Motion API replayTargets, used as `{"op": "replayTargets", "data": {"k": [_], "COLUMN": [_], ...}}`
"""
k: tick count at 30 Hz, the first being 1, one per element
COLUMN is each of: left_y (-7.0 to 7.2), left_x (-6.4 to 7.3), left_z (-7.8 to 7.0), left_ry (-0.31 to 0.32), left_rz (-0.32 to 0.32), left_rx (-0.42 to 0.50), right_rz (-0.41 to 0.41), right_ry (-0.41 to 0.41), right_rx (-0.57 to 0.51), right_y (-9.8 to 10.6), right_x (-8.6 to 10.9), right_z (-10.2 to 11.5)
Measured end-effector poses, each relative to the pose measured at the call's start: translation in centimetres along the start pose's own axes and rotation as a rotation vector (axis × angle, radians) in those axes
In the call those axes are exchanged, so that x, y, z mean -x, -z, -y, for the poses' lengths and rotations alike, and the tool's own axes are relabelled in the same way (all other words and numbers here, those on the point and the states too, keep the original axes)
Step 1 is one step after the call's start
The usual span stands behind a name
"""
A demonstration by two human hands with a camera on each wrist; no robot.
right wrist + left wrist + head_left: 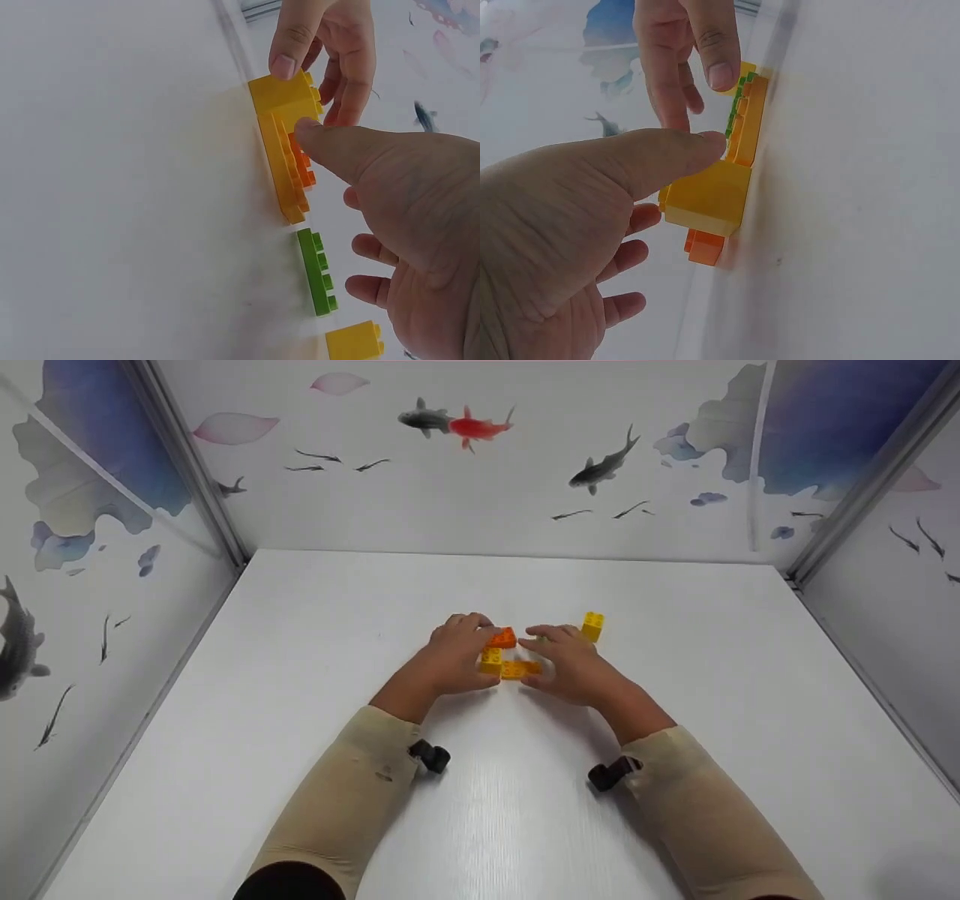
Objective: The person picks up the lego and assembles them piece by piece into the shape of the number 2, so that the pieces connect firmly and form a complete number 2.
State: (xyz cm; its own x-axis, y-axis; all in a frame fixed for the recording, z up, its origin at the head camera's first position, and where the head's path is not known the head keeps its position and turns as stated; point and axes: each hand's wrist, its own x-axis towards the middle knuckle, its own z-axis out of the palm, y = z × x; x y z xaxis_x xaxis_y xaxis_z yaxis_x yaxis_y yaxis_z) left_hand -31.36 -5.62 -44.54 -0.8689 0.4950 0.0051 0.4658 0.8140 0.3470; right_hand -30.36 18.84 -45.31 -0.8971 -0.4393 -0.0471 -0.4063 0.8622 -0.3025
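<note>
My left hand (461, 656) is at the left side of a small group of toy building blocks, its thumb against a square yellow block (709, 195) and its fingers round the far side. An orange block (504, 637) lies beyond it, partly covered by those fingers. A long yellow-orange block (279, 169) extends rightward from the yellow one. My right hand (566, 664) hovers round its right end with the fingers spread and loosely bent; whether the thumb touches a block cannot be told. A green block (315, 274) lies under the right hand, mostly hidden in the head view.
Another yellow block (592, 626) stands just past the right hand's knuckles. The white table (300, 780) is bounded by a back panel (510, 502) and side panels printed with fish.
</note>
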Motion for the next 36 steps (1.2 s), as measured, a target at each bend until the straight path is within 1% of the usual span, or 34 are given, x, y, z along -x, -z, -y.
{"op": "replayTargets", "data": {"k": [5,10,14,18,21,26,33,36], "left_y": [0.0,-0.2,-0.4,-0.2,0.0,0.4,0.7,0.7], "left_x": [-0.1,-0.4,-0.5,-0.4,-0.4,-0.3,-0.2,-0.2], "left_z": [-0.1,0.0,0.2,0.4,0.4,0.5,0.2,0.1], "left_ry": [-0.008,-0.018,0.012,0.052,0.07,0.075,0.054,0.035], "left_rz": [0.018,0.044,0.064,0.075,0.072,0.066,0.059,0.07], "left_rx": [0.028,0.043,0.073,0.115,0.145,0.185,0.242,0.262], "right_rz": [0.043,0.083,0.083,0.085,0.084,0.081,0.085,0.088], "right_ry": [-0.011,-0.015,-0.025,-0.053,-0.064,-0.048,-0.035,-0.03], "right_rx": [-0.09,-0.136,-0.163,-0.19,-0.193,-0.181,-0.166,-0.17], "right_y": [0.0,-0.2,-0.4,-0.4,-0.3,-0.3,-0.5,-0.6], "right_x": [-0.3,-0.6,-0.6,-0.6,-0.6,-0.6,-0.5,-0.5], "right_z": [-0.5,-0.9,-0.9,-0.6,-0.4,-0.1,0.3,0.5]}}
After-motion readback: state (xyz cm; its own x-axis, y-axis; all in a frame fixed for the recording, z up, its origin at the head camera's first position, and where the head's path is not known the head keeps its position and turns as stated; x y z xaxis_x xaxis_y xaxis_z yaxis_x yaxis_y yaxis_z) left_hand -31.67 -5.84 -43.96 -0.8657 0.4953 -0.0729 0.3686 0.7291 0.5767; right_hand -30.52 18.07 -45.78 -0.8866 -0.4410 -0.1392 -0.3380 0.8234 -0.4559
